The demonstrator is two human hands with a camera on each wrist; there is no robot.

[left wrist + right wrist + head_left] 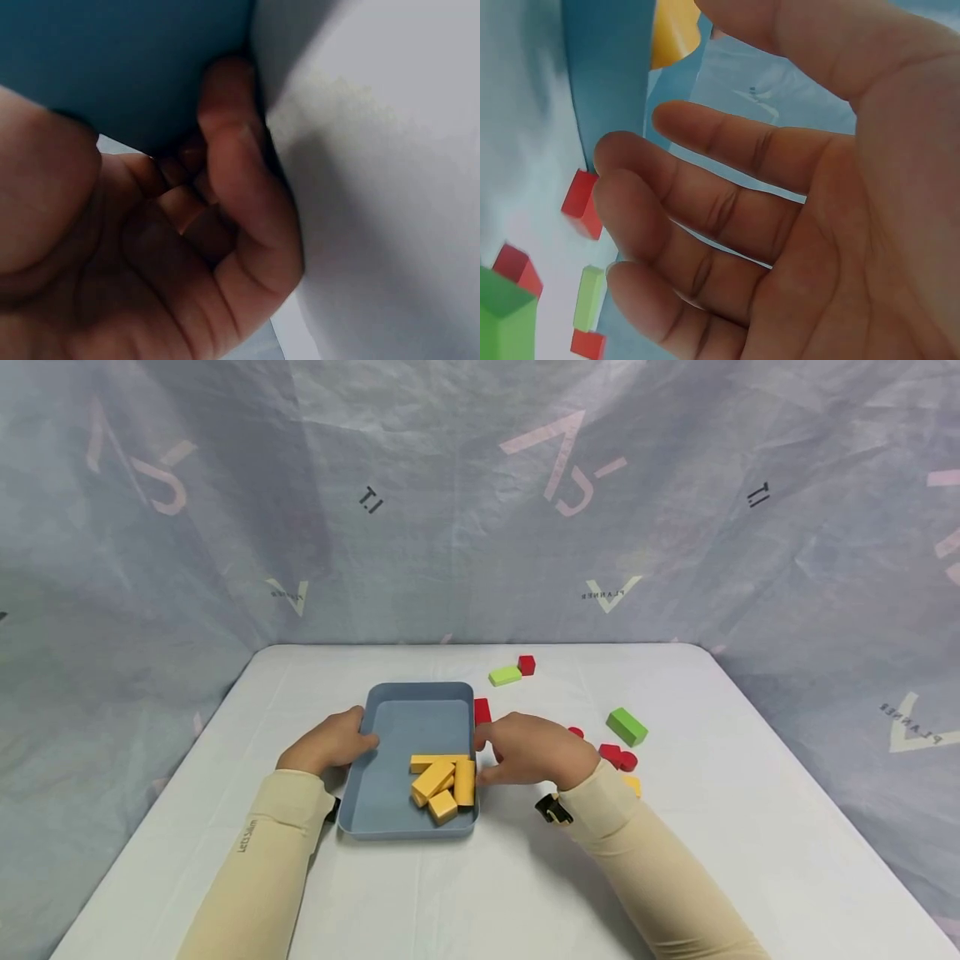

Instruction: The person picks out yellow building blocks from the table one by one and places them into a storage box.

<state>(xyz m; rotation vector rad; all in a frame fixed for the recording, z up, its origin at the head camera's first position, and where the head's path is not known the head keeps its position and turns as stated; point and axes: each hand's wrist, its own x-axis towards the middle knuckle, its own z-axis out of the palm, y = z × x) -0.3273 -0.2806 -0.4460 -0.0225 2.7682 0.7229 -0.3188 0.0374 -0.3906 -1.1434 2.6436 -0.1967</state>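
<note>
A blue-grey tray lies on the white table, with several yellow wooden blocks heaped in its near right corner. Among them are a cylinder and a cube. My left hand grips the tray's left side, thumb over the rim and fingers curled against the outer wall, as the left wrist view also shows. Beside the right wall, my right hand holds nothing; its fingers are loosely bent and spread. Whether its fingertips touch the wall, I cannot tell.
A red block lies just right of the tray. Farther back are a light green block and a red cube. To the right lie a green block, red pieces and a yellow piece partly behind my sleeve.
</note>
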